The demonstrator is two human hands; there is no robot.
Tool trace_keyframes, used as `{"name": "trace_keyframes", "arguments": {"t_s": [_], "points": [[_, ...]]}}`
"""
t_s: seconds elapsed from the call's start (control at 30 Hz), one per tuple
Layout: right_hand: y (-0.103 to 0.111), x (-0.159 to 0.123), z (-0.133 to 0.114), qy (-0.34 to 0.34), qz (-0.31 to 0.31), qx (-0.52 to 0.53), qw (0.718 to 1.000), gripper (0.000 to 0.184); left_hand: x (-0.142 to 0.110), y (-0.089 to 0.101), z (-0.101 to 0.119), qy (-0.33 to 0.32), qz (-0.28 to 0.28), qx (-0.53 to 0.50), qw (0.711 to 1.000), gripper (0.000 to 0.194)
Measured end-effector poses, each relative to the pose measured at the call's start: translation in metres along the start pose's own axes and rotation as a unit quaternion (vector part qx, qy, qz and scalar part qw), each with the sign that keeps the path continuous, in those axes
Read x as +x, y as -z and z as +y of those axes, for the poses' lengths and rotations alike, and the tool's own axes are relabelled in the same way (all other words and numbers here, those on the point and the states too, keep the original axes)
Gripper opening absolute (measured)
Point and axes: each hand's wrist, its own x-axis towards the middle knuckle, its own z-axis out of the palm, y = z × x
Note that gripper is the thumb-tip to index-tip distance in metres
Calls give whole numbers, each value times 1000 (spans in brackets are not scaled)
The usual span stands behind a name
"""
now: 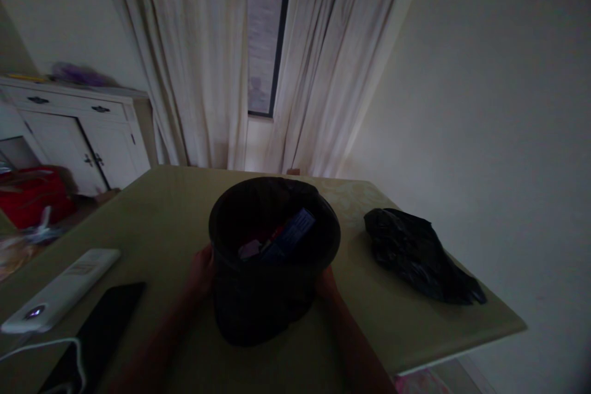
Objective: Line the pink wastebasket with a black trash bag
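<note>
A trash bin point(258, 314) lined with a black plastic bag stands in front of me at the middle of the table. Inside it lie a dark blue box point(295, 229) and a pale crumpled piece point(250, 249). My left hand point(203, 271) presses against its left side, fingers partly hidden behind it. On the opposite side, my right hand point(325, 283) grips the bin, its fingers mostly out of sight. To the right lies a crumpled black plastic bag point(415, 255), apart from both hands.
A pale green table point(180, 197) carries everything. At its left are a white power bank point(64, 289) with a white cable point(76, 345) and a dark phone-like slab point(104, 326). Beyond stand a white cabinet point(111, 135), a red bag point(34, 197) and curtains point(203, 61). A wall borders the right.
</note>
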Motion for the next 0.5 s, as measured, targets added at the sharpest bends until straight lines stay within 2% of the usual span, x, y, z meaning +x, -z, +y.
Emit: {"name": "trace_keyframes", "arguments": {"t_s": [0.1,0.2,0.37,0.5], "points": [[1,-1,-3,3,-3,11,1000,37,2,-2,-3,-25,39,56,997,33],[1,-1,-4,25,-10,23,999,36,3,-3,-5,-38,40,48,997,33],[0,-1,-2,27,13,9,1000,37,4,-2,-9,-49,48,69,995,36],[-1,1,-1,34,6,-7,999,32,2,-2,-6,-51,55,81,994,36]]}}
